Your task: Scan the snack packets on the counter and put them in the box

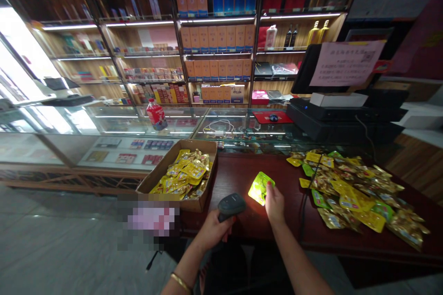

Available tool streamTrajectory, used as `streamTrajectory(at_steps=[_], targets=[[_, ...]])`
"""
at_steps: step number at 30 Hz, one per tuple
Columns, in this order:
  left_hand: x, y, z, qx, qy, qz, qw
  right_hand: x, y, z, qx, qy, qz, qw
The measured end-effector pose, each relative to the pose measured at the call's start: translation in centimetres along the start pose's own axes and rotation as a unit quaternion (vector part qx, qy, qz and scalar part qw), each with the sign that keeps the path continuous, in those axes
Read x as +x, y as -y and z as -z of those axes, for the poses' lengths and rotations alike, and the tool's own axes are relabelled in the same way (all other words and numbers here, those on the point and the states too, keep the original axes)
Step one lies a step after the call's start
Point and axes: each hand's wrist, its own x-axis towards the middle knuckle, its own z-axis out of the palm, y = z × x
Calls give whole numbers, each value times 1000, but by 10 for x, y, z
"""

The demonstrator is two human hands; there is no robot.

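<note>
1. Cardboard box (194, 204), the landmark for all positions below: it stands, open-topped, at the left end of the reddish-brown desk (235, 168) and contains gold and yellow packets (188, 170).
2. Left hand (212, 231): located to the right of the box's near end. Its grip is clamped around the handle of a dark handheld scanner (231, 205), whose head is raised above the desk. A gold-coloured bracelet (180, 282) encircles the wrist.
3. Right hand (276, 203): located farther to the right of the box than the left hand. Its grip is pinched on the edge of a green packet (259, 189), thumb uppermost.
4. Green packet: held to the right of the box, near the scanner but apart from it; a bright patch of light shows at its left edge.
5. Loose packets (349, 189): a spread heap of gold, yellow and green pieces, well to the right of the box, on the same desk. A dark cable (304, 203) runs by the heap's side nearest the box.
6. Red-labelled bottle (157, 115): upright on the glass display case (121, 152), beyond the box and to its left.
7. Monitor (302, 71): beyond the box and well to its right, with a printed sheet (346, 64) on it.
</note>
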Motion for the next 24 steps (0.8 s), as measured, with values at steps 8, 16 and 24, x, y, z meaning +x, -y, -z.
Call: streamTrajectory(at_steps=[8, 16, 24], targets=[[5, -5, -1, 34, 16, 15, 999, 0, -3, 4, -68, -14, 75, 995], [5, 0, 1, -5, 17, 7, 1000, 7, -2, 3, -125, -17, 96, 987], [8, 7, -2, -76, -42, 14, 996, 26, 24, -39, 31, 2, -10, 999]])
